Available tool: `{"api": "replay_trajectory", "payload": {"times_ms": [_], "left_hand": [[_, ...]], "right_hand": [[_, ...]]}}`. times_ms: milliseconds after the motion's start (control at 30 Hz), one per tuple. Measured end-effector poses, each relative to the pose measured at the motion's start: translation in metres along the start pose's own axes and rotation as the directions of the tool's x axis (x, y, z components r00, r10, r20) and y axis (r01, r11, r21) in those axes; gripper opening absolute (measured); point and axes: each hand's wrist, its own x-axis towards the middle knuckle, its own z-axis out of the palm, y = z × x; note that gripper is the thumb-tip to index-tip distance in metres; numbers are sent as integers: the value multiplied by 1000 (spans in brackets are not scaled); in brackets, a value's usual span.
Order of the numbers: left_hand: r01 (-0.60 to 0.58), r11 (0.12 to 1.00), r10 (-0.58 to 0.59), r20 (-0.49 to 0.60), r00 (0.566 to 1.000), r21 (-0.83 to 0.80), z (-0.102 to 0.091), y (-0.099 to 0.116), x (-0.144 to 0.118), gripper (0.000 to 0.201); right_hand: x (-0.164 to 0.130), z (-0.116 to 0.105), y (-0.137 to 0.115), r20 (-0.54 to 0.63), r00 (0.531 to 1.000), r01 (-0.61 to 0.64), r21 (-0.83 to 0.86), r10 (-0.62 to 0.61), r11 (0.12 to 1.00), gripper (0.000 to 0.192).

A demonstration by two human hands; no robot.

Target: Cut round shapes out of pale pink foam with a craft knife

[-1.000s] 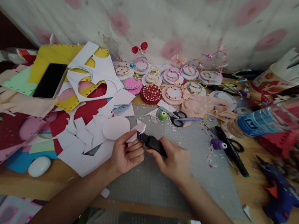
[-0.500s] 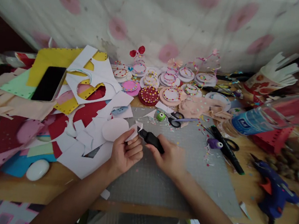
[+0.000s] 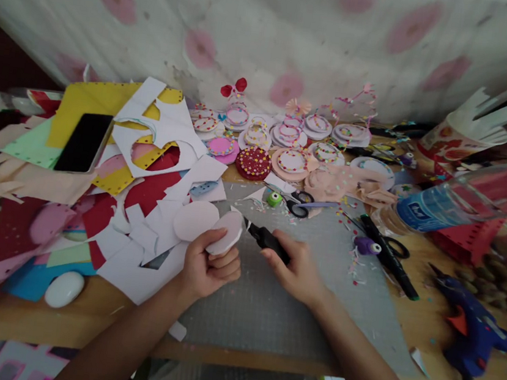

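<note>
Left hand [image 3: 208,266]: grip closed on a pale pink disc [image 3: 225,240], pinched at its lower edge and tilted up over the grey cutting mat [image 3: 294,306], so its rim meets the tool.

Right hand [image 3: 297,272]: grip clamped on a black-handled cutter [image 3: 266,239], held low, its tip pointing left at the disc's edge. Whether the blade actually touches is hard to make out.

Just beside the left hand: a second pale disc [image 3: 194,220], flat on white paper offcuts [image 3: 149,245].

Further left on the table [image 3: 90,312]: red, yellow and pink sheets in a heap, with a dark phone [image 3: 84,142] on top and a white oval object [image 3: 64,288] near the front edge.

Beyond the mat: small scissors [image 3: 298,205], a green punch [image 3: 274,198], and rows of decorated round pieces [image 3: 287,142].

Right: a purple punch [image 3: 367,245], long black scissors [image 3: 388,256], a bottle on its side [image 3: 436,207], and a blue glue gun [image 3: 472,328], well apart from both hands.
</note>
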Motion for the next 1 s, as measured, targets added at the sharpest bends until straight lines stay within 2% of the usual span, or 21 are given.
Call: {"api": "replay_trajectory", "payload": {"times_ms": [100,167,200,300,400,467,600,733,800,867,1000], "left_hand": [[139,983,-140,-6,990,121,-2,-4,-1,50],[185,968,-179,-53,982,167,-4,-9,-1,33],[195,963,-181,-86,980,188,-4,-12,-1,30],[162,957,-120,-180,976,242,-5,-20,1,39],[76,951,15,-288,957,301,-4,-24,2,41],[67,941,57,-349,935,333,-4,-24,0,42],[134,931,3,-374,928,340,-6,-24,-1,46],[28,938,108,-369,923,346,-10,-31,2,40],[-8,939,139,-356,924,344,-9,-34,3,38],[3,945,112,-334,936,327,-8,-34,2,41],[56,962,20,-274,962,267,-3,-29,-2,48]], "right_hand": [[0,0,-5,96,995,-65,304,37,950,43],[-1,1,-9,183,977,-188,490,111,851,43],[-1,2,-11,222,962,-256,548,157,796,42],[-1,5,-17,232,925,-378,645,301,664,42],[0,6,-21,165,915,-378,672,369,636,42],[1,6,-23,173,921,-371,660,349,653,40],[-1,5,-23,212,923,-375,678,320,632,38],[-1,10,-21,119,915,-348,715,385,606,37],[-1,11,-20,126,917,-341,740,378,580,37],[-1,11,-20,167,922,-339,785,350,519,36],[-5,5,-22,335,920,-385,872,203,303,32]]}}
